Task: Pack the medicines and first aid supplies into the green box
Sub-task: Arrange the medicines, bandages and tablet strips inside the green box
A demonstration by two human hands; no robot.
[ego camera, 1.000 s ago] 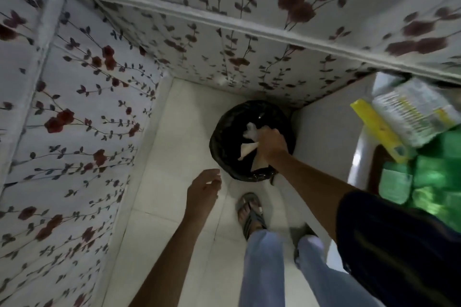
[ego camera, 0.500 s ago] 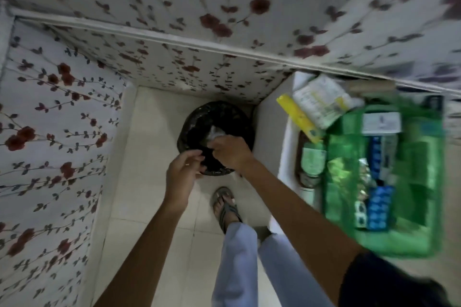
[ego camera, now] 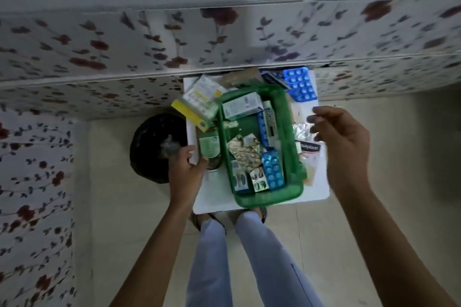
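The green box (ego camera: 294,192) sits on a small white table (ego camera: 214,204). It holds blue blister packs (ego camera: 273,171), foil strips (ego camera: 245,151) and a white carton (ego camera: 240,107). A yellow and white medicine carton (ego camera: 199,103) and a green-labelled bottle (ego camera: 209,146) lie left of the box. Another blue blister pack (ego camera: 300,83), a silver strip (ego camera: 303,131) and a plaster packet (ego camera: 310,148) lie to its right. My left hand (ego camera: 185,169) rests at the table's left edge, fingers apart, holding nothing. My right hand (ego camera: 341,139) hovers open over the items to the right.
A black bin (ego camera: 154,147) with a plastic liner stands on the tiled floor left of the table. Floral-patterned walls close in behind and on the left. My legs and sandalled feet (ego camera: 207,220) are just in front of the table.
My right hand let go of white paper into the bin, and both hands moved right to the table. My view swung from the bin to the green box.
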